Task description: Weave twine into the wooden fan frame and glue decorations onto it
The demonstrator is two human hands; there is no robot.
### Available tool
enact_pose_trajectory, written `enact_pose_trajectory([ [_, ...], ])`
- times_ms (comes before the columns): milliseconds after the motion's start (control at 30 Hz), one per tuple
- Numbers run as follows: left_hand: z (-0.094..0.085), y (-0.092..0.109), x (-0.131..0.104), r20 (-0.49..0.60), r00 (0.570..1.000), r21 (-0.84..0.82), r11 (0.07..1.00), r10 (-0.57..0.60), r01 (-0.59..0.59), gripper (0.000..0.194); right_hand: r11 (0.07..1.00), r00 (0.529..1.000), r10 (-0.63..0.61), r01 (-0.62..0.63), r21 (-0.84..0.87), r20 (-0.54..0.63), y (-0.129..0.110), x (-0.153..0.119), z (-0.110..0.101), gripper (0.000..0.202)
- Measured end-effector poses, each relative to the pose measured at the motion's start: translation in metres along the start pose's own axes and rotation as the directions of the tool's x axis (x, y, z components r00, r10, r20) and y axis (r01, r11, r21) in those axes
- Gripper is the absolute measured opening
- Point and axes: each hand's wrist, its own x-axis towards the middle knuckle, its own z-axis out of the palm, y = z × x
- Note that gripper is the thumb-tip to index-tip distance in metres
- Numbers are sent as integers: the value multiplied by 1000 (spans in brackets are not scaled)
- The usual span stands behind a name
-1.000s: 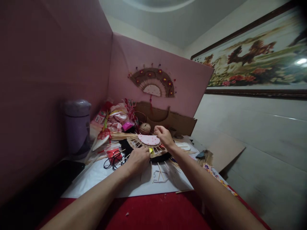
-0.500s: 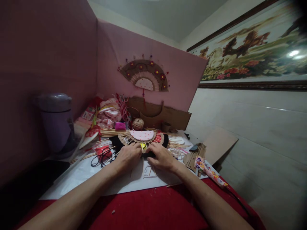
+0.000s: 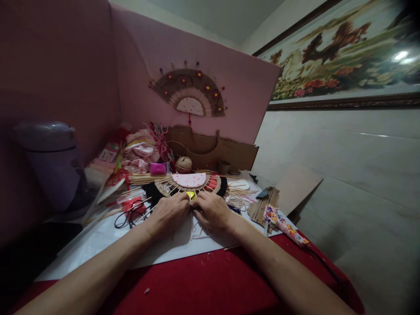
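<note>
Had left hand (image 3: 171, 211) and right hand (image 3: 211, 210) curled, with grip hidden, at a seemingly light, fragile fan (image 3: 189, 180), best held by its band (image 3: 160, 188).

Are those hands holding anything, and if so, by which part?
The left hand and right hand are at the near edge of the tabletop fan, but whether they grip it cannot be told.
</note>
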Motion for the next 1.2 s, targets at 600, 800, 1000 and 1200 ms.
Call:
enact_pose_trajectory([
  [600, -5, 0, 0, 38, 997, -37, 997, 68, -67, 20, 998, 998, -55, 55, -40, 9, -1, 2, 6, 9],
  [800, -3, -2, -2, 18, 998, -55, 997, 62, -61, 19, 996, 995, -92, 92, -15, -29, 2, 0, 11, 9],
  [1000, -1, -1, -1, 14, 1000, -58, 998, 25, -24, 20, 995, 994, -102, 103, 16, -31, 2, -1, 9, 11],
  [1200, 1, 0, 0, 26, 1000, -52, 999, -4, 6, 18, 1000, 1000, -23, 23, 21, -13, -2, -3, 2, 9],
])
